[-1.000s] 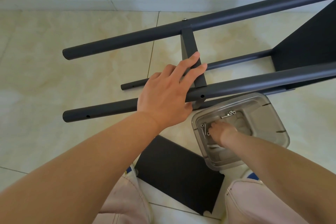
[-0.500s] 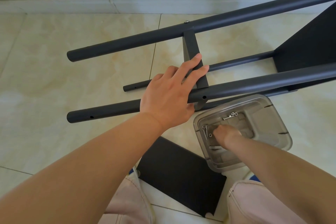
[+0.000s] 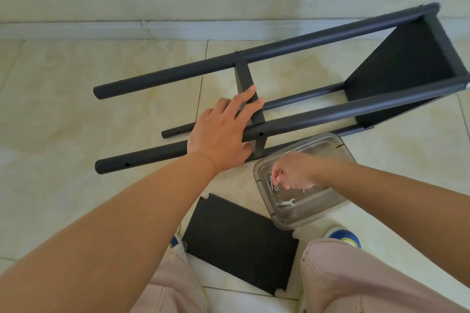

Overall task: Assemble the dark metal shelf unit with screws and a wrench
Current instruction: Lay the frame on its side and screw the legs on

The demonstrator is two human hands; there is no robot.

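Dark metal shelf unit (image 3: pixel 318 114) on its side on the tiled floor (image 3: pixel 76 114), legs pointing left, one fitted shelf (image 3: pixel 401 63) at the far right end. Left hand (image 3: pixel 223 132) flat on the near upper leg (image 3: pixel 330 112), fingers straight and slightly spread, reaching onto the crossbar (image 3: pixel 248 84) between the two upper legs. Right hand (image 3: pixel 292 173) low over the clear plastic tray (image 3: pixel 330 211) just beside the frame, fingers curled downward over the loose screws (image 3: pixel 270 183); cannot tell whether a screw is pinched between the fingertips. Small silver wrench (image 3: pixel 286 202) flat in the tray, near the screws, apart from the hand. Loose black shelf panel (image 3: pixel 241 244) flat on the floor between the knees, one corner touching the tray. Pale pink trousers (image 3: pixel 356 282) at the bottom edge, a blue and white shoe (image 3: pixel 343 235) beside the tray.
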